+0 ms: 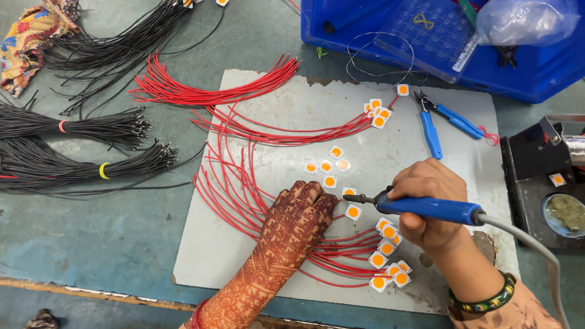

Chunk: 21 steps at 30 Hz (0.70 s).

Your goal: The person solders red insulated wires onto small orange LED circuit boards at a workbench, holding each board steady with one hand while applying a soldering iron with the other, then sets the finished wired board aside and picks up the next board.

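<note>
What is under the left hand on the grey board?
The left hand presses on red wires fanned across the grey board. What its fingertips pin beside the soldering iron tip is covered.

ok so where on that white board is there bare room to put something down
Free: the white board between the blue pliers and the loose LED chips, and its near-left corner. Crowded: the red wires and around both hands.
</note>
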Available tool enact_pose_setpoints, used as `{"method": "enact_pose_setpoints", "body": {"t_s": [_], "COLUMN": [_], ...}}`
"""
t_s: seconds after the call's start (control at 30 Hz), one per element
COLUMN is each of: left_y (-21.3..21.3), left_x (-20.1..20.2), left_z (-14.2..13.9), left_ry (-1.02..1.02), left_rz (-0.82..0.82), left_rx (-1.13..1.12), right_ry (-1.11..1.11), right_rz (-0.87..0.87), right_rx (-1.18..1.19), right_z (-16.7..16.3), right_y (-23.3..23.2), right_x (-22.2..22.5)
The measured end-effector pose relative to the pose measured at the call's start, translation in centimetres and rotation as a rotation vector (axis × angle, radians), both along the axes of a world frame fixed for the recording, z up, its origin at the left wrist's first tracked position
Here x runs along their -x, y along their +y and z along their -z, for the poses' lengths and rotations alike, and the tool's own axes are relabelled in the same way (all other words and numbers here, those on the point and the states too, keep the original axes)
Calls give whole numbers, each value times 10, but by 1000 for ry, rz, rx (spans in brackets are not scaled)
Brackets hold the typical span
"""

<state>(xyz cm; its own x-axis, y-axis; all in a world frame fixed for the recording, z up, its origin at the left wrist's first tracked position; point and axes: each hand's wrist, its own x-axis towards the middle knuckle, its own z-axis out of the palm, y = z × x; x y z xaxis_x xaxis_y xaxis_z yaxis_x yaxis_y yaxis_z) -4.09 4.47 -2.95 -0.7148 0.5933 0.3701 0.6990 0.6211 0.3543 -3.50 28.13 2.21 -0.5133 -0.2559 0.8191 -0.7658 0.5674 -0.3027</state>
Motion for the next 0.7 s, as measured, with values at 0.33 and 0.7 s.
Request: {"method": "enact_pose_setpoints", "body": {"t_s": [0.33,0.7], "left_y": [5,2], "left_x": [-6,-2], "left_z": [0,1], "left_ry": [5,-83], "left_rz": [-7,-26], "left_rx": [35,-86], "right_ry": [-11,-14], "right_rz": [-54,6], "right_rx": [-112,-59], "right_z": [-14,-15], "right_y": [-3,-2], "right_x": [-3,-5]}}
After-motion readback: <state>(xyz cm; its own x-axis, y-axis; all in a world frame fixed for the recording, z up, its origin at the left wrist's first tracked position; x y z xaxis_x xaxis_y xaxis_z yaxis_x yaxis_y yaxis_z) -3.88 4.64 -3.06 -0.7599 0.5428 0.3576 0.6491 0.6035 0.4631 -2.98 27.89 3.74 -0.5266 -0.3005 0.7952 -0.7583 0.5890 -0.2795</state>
